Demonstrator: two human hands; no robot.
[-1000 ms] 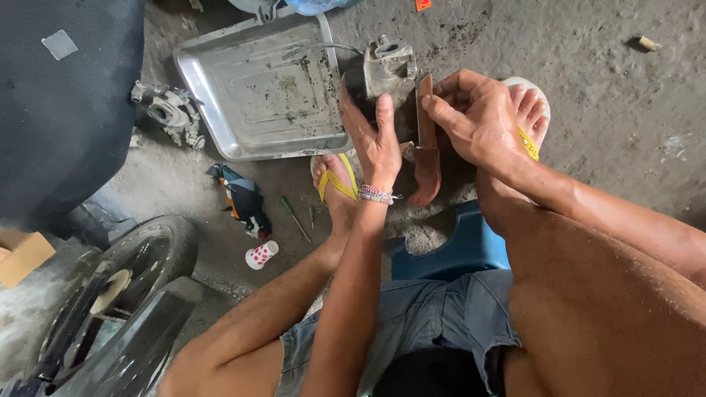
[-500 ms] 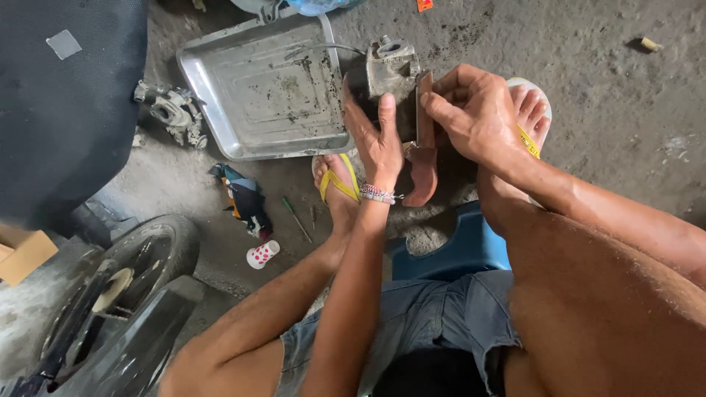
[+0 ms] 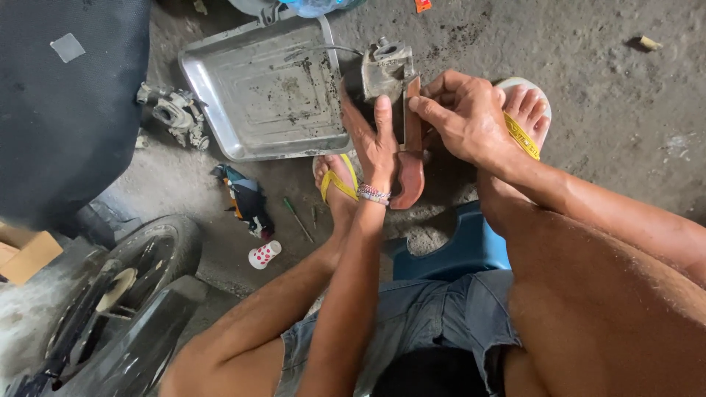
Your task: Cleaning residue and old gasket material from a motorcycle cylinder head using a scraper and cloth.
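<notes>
My left hand [image 3: 373, 143] presses flat against the side of a grey metal engine part [image 3: 384, 68], fingers pointing up, a beaded bracelet on the wrist. My right hand [image 3: 465, 117] pinches the top of a reddish-brown curved piece [image 3: 409, 165] that stands upright against that metal part. Both hands work above my feet in yellow-strapped sandals [image 3: 334, 180]. Where the brown piece meets the metal part is partly hidden by my fingers.
A dirty metal tray [image 3: 265, 88] lies on the concrete floor to the left, a carburettor-like part [image 3: 176, 114] beside it. A black seat [image 3: 66, 103], a wheel [image 3: 110, 294], a rag [image 3: 246, 198], a small dotted cap [image 3: 263, 254] and a blue stool [image 3: 460, 250] are around me.
Both hands have kept their hold on the metal part and the brown piece; the right fingers have shifted slightly along the top of the brown piece.
</notes>
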